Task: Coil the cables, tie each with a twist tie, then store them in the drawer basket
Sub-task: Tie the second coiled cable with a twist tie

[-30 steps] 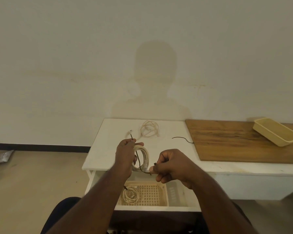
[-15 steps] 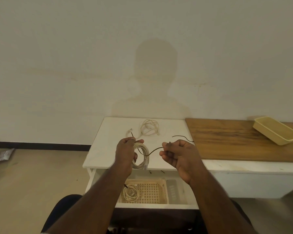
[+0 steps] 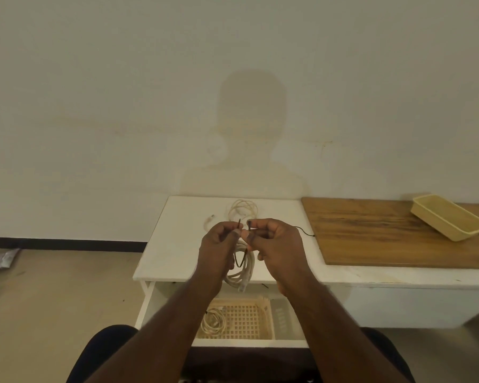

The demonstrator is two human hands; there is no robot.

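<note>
Landmark: open drawer [image 3: 150,305] of the white table [image 3: 177,244].

1. Coil [image 3: 242,272], white cable. Hangs above the drawer's back edge, between both hands, slung in the tie loop so both ends stay free for twisting.
2. Tie [image 3: 239,262], dark wire. Passes under the coil; its two ends rise side by side above it.
3. Left hand [image 3: 219,250]. Fingers curled, pinching the tie's left end.
4. Right hand [image 3: 274,244]. Fingers curled, pinching the right end, close to the left, apparently ready to cross and twist.
5. Basket [image 3: 246,319], inside the drawer. Holds one bundled cable [image 3: 212,322].
6. Loose cable [image 3: 242,210], on the table beyond the drawer; not yet tied.
7. Spare tie [image 3: 304,231], right of it.
</note>
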